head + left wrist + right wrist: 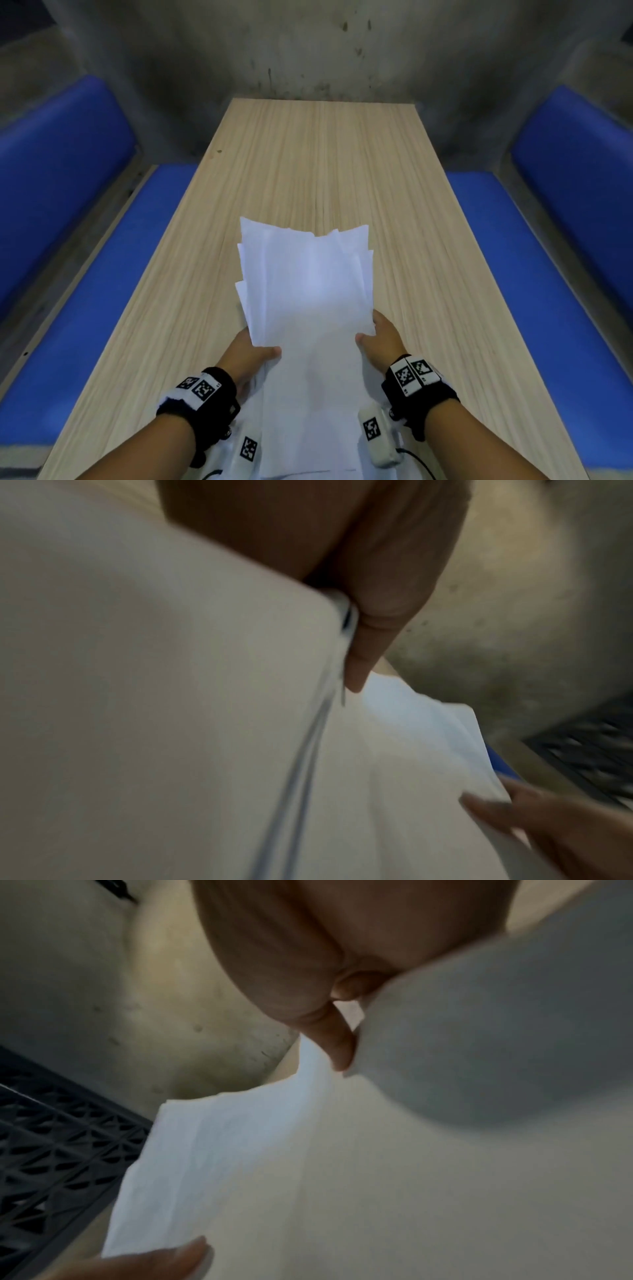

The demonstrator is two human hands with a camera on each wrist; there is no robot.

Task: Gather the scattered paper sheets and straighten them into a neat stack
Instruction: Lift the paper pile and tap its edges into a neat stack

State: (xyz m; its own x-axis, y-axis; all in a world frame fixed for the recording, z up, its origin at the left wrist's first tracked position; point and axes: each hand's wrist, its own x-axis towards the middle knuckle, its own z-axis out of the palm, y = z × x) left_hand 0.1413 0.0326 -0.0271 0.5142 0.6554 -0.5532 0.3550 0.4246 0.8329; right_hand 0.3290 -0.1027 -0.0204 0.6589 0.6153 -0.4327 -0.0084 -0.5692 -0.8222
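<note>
While you've got the whole bundle up off the table [428, 212], the big risk is slip: the paper sheets [308, 291] are thin, smooth and limp, and you only pinch their side edges. Beyond your fingertips the far corners fan out at different angles, so nothing is squared yet. Ease either pinch and I'd expect inner sheets to slide out past the fingers onto the wood-grain top, or off toward the blue benches [534, 274] either side.

Second risk is creasing. The sheets sag and curl between your two grips; squeeze inward and they will likely buckle instead of aligning.

Left hand [251, 353]: thumb on top, fingers underneath, clamped on the left edge. From the left wrist view, layered edges run right along the thumb [373, 615], loose, gaps between them.

Right hand [382, 339]: same clamp, thumb on top at the right edge, fingers hidden below. Right wrist view is blurred, but a fingertip [337, 1042] presses the sheet edge.

Tapping the near edge on the table should square it.
</note>
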